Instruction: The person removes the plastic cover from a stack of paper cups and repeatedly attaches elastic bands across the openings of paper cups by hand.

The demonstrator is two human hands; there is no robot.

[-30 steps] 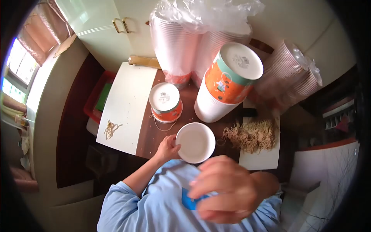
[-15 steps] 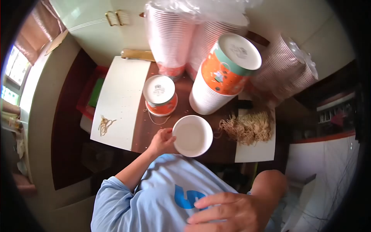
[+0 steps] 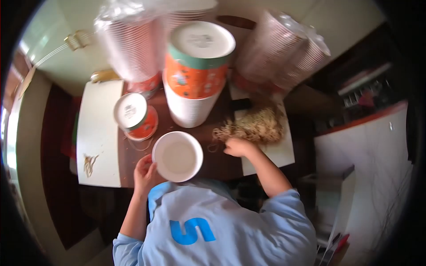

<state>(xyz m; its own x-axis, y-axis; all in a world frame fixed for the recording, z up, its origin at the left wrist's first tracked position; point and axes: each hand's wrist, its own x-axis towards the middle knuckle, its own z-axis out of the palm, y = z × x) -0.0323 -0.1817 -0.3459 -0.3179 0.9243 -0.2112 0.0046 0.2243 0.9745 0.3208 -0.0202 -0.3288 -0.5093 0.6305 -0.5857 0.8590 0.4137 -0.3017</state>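
On a brown table (image 3: 226,162), a tall paper-tub stack (image 3: 195,82) rose behind a twine tangle (image 3: 257,126) whose looped strands risked snagging and lifting as a clump. The tangle's long axis ran left to right; to its left, an open paper tub (image 3: 177,156) faced mouth-up, its axis near upright. The left hand (image 3: 145,173) was clamped on the tub's wall; the right hand (image 3: 238,147) was at the tangle's near edge, finger closure unclear.

The right fingers (image 3: 229,150) have moved from in front of the shirt (image 3: 248,228) to the tangled strings (image 3: 259,126).
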